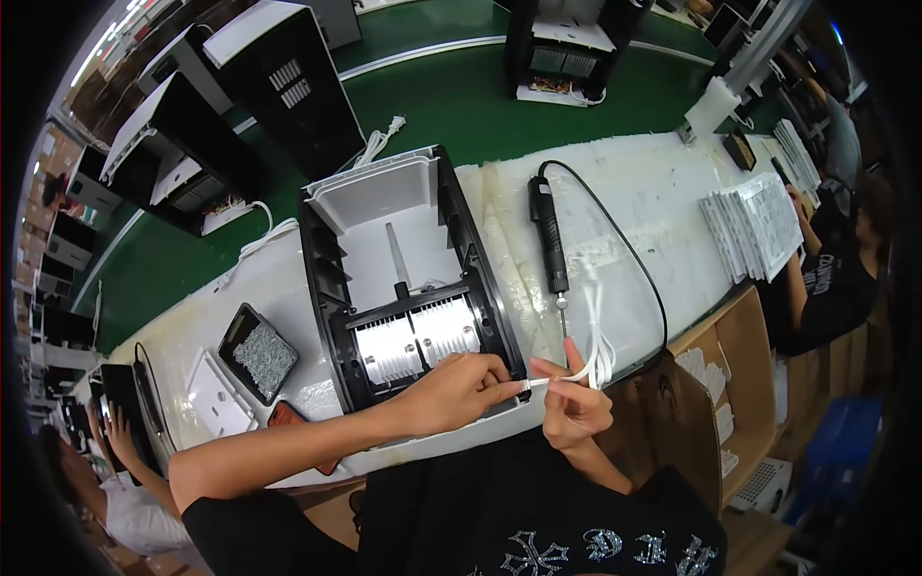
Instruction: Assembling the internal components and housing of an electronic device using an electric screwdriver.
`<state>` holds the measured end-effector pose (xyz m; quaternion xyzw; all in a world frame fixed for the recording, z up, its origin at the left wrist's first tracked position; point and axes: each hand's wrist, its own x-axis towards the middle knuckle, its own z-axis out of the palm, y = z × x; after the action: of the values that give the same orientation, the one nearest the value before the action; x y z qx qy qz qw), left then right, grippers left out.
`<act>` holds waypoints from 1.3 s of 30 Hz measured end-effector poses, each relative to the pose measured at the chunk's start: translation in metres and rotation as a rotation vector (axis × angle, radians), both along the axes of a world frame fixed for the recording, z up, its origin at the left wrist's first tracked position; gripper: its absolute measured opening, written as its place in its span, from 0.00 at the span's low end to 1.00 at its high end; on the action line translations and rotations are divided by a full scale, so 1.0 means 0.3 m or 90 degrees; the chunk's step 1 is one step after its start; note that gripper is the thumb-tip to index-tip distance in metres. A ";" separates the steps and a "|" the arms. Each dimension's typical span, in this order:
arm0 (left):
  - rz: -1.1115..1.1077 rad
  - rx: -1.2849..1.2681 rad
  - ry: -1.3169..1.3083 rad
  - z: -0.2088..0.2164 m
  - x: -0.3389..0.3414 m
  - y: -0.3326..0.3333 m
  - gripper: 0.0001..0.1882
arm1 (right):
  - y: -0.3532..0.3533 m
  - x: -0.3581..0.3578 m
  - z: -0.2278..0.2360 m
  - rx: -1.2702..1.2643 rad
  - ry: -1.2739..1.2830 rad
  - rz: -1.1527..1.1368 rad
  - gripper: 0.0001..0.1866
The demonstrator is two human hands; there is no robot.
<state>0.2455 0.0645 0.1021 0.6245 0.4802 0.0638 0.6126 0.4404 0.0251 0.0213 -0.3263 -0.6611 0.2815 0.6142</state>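
An appliance housing (322, 278), black outside and white within, lies open on the bench before me. Two finned silver metal blocks (387, 353) sit side by side in its near end. Over the near right corner of the housing, my left hand (456, 389) pinches the end part of a white power cord (597, 350) between thumb and finger. Just right of it, my right hand (576, 408) grips the same cord, with some fingers stretched out. The cord's bundled loops rest on the bench behind the right hand. A small dark part shows at the left fingertips, too small to name.
A black electric screwdriver (549, 240) with a cable lies right of the housing. A black bin of small screws (257, 355) and a white panel (219, 396) lie left. A cardboard box (759, 355) stands at right. Co-workers are at both sides; more housings (288, 91) stand beyond.
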 end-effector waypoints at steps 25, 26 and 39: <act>0.259 0.468 -0.017 0.110 -0.141 -0.177 0.21 | 0.004 0.112 -0.119 -0.097 0.013 -0.067 0.11; 0.384 0.431 0.054 0.141 -0.214 -0.205 0.18 | 0.009 0.145 -0.124 -0.082 0.017 -0.085 0.11; 0.903 0.433 0.761 -0.423 -1.069 -0.652 0.48 | 0.183 -0.011 0.155 0.175 -0.035 0.248 0.06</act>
<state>-0.0753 -0.1310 -0.0247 0.2644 0.9296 0.2252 -0.1232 0.4371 0.0800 0.0678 -0.1132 -0.7603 0.2932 0.5684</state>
